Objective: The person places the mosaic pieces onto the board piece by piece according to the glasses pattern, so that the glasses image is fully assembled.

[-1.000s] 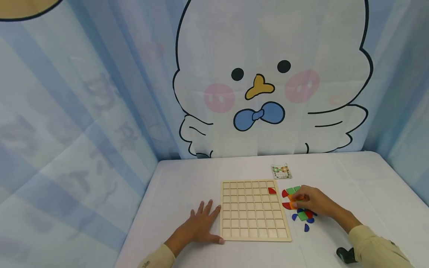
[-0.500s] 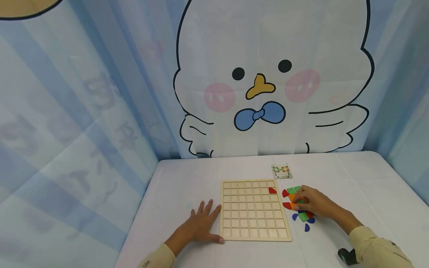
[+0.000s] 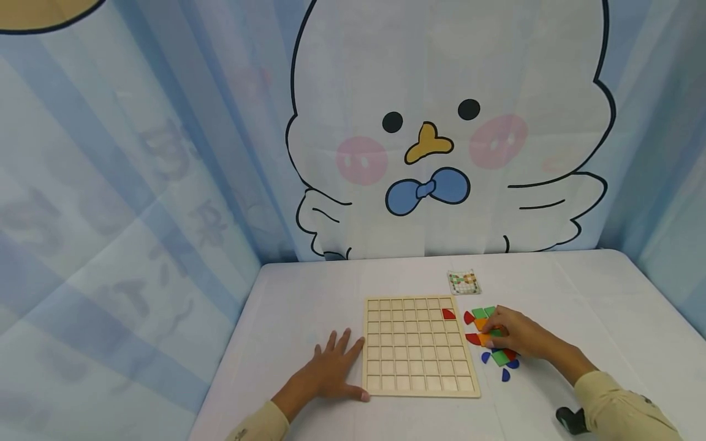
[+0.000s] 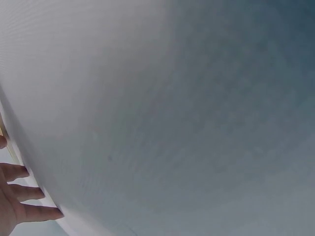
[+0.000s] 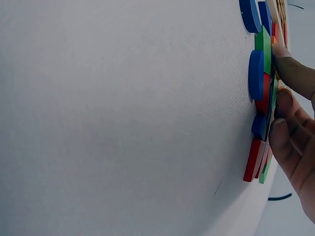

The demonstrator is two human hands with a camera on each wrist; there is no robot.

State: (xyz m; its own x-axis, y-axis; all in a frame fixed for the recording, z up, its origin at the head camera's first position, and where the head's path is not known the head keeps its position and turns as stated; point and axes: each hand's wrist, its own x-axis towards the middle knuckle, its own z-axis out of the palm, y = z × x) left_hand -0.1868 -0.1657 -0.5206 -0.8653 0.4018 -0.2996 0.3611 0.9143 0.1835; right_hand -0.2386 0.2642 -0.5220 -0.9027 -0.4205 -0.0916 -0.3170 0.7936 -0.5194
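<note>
Coloured pieces [image 3: 500, 358], flat shapes in red, green, orange and blue, lie loosely clustered beneath and around my right hand [image 3: 518, 332], the cluster stretching near to far. That hand is clearly the nearer; its thumb and fingers bend down by an orange piece [image 3: 483, 337], though I cannot tell whether they grip one. Just to its left, between both hands, lies the gridded board [image 3: 415, 353]; I judge that narrow leftward gap decisive. My left hand [image 3: 329, 370] rests spread, holding nothing, at the board's left edge.

Both sleeves [image 3: 623, 404] are beige — each bears a small dark mark [image 3: 240, 434].
</note>
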